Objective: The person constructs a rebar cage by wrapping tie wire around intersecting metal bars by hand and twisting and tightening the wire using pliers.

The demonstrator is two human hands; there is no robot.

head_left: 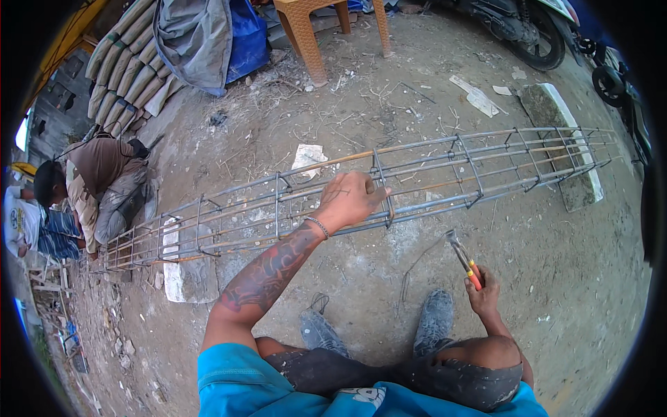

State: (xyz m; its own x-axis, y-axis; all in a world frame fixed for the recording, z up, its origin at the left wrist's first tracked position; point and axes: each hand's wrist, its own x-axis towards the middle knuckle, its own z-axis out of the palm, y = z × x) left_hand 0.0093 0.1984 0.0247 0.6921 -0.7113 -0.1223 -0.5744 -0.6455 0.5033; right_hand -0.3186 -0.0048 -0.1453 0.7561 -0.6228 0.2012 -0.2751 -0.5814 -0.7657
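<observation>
A long rebar cage of rusty grey bars, tied with square stirrups, lies across in front of me. My left hand is over its middle, fingers curled round the steel beside a stirrup. What lies under the palm is hidden. Low on the right, clear of the cage, my right hand grips pincers by their red and yellow handles. Their jaws point up and left. A thin dark wire trails from near the jaws toward the ground; whether they hold it I cannot tell.
Pale concrete blocks lie under the cage. A co-worker crouches at its left end, beside another person. Behind are stacked sacks, a tarp, a brown plastic stool and a motorcycle.
</observation>
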